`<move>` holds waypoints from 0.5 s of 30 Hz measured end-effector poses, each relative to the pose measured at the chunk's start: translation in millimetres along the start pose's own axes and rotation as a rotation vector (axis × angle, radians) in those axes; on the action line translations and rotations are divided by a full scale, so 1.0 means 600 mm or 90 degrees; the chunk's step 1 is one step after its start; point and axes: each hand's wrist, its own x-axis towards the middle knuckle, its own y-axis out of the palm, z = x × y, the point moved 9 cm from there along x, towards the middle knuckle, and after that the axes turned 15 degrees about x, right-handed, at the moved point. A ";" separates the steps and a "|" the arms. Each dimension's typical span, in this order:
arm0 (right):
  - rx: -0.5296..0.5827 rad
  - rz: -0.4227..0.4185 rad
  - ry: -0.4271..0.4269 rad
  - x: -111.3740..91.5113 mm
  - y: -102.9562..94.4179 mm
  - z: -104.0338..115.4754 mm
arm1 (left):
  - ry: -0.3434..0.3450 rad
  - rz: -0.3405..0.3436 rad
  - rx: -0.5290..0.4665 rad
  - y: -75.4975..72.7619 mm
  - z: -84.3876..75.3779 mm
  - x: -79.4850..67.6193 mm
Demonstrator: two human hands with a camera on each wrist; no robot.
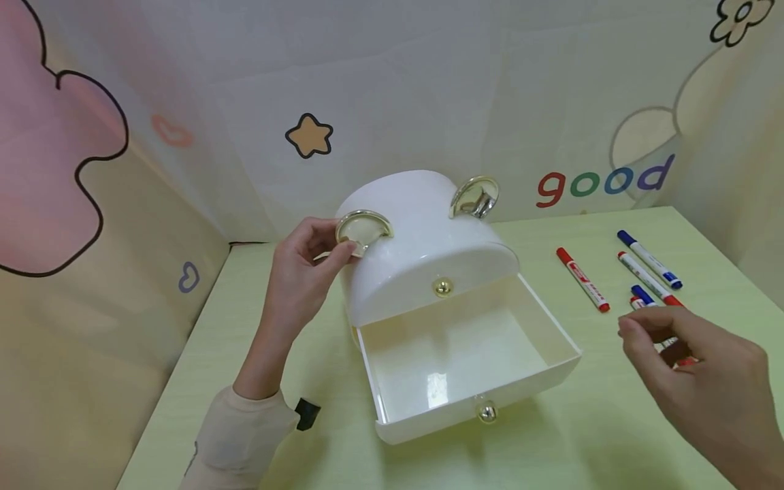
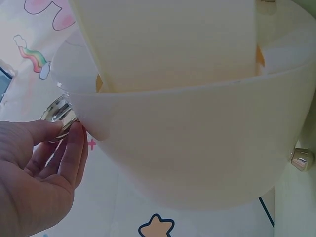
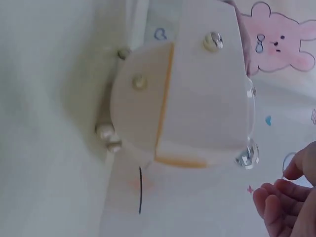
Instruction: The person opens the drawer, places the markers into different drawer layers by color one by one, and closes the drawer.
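Note:
A white rounded storage box (image 1: 404, 224) with two gold ears stands on the table, its middle drawer (image 1: 422, 423) pulled out toward me. My left hand (image 1: 300, 279) pinches the left gold ear (image 1: 366, 230) between thumb and fingers; the left wrist view also shows this grip on the shiny ear (image 2: 60, 116). To the right of the box, my right hand (image 1: 710, 381) hovers with loosely bent fingers and no object visible in them. In the right wrist view, that hand (image 3: 291, 202) is apart from the box.
Several markers lie on the right of the table, among them a red one (image 1: 582, 279) and a blue-capped one (image 1: 650, 260). My right hand partly covers others. A small black piece (image 1: 307, 414) shows beside the left sleeve. A printed curtain (image 1: 392, 88) closes off the back.

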 end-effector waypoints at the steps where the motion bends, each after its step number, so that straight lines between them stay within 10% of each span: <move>1: -0.015 0.001 0.031 0.004 -0.005 -0.010 | -0.001 -0.001 0.001 0.000 0.000 0.000; 9: -0.139 0.099 0.147 0.023 -0.018 -0.095 | -0.002 0.003 0.002 -0.002 -0.004 0.001; 15: -0.261 0.278 0.222 0.011 -0.005 -0.181 | -0.006 0.006 0.015 0.000 -0.004 -0.001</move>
